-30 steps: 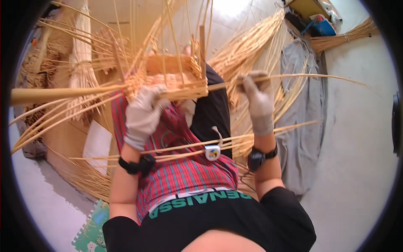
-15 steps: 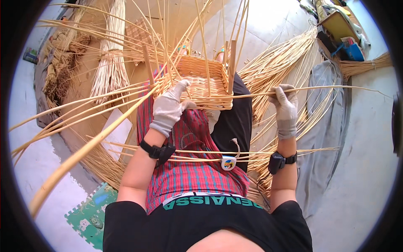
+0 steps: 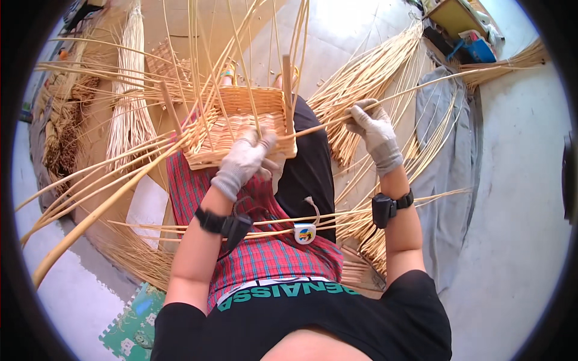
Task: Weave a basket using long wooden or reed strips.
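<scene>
On my lap sits a partly woven wicker basket, tilted, with long upright rods rising from its sides and wooden posts at its corners. My left hand, in a pale glove, grips its near wall, fingers inside and thumb outside. A long thin wicker rod runs from the basket's near right corner out to the right. My right hand, also gloved, pinches that rod a short way from the corner. Several thicker rods fan out leftward from the basket's left side.
A white tape measure and a few loose rods lie across my red checked cloth. Rod bundles lie at the upper left and right. Grey cloth is spread on the right; a green mat lies lower left.
The view has shifted, so most things sit further left. My left hand has moved rightward along the basket's near wall. The rod in my right hand now slants up to the right.
</scene>
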Available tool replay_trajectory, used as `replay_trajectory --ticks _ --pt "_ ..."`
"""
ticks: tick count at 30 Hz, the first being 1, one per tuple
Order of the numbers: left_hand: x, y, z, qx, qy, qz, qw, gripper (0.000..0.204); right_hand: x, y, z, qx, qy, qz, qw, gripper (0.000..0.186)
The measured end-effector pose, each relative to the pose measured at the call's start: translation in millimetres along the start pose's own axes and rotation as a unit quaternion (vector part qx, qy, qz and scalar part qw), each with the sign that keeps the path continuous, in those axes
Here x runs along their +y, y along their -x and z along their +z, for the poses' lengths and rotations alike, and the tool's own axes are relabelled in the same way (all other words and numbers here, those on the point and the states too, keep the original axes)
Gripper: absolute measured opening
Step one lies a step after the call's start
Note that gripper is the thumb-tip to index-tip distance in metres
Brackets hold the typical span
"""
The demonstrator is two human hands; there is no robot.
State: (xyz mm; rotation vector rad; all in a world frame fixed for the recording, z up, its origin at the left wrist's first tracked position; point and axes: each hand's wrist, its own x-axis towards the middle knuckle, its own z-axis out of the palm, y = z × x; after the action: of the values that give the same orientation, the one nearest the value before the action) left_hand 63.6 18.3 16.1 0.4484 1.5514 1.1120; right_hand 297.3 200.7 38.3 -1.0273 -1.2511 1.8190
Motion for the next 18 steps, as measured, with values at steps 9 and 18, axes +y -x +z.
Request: replay_trajectory --ticks 9,18 --pt "-3.8 -13.5 34.7 0.059 -0.071 0.017 0.996 0.038 -21.7 -149.9 124.7 -0.111 0.272 -0.294 0.910 0.025" --pt "7.4 -8.3 15.8 0.061 -0.065 -0.005 0.996 0.036 99.3 -56.2 11.2 0.188 -0.342 -0.053 0.919 0.012"
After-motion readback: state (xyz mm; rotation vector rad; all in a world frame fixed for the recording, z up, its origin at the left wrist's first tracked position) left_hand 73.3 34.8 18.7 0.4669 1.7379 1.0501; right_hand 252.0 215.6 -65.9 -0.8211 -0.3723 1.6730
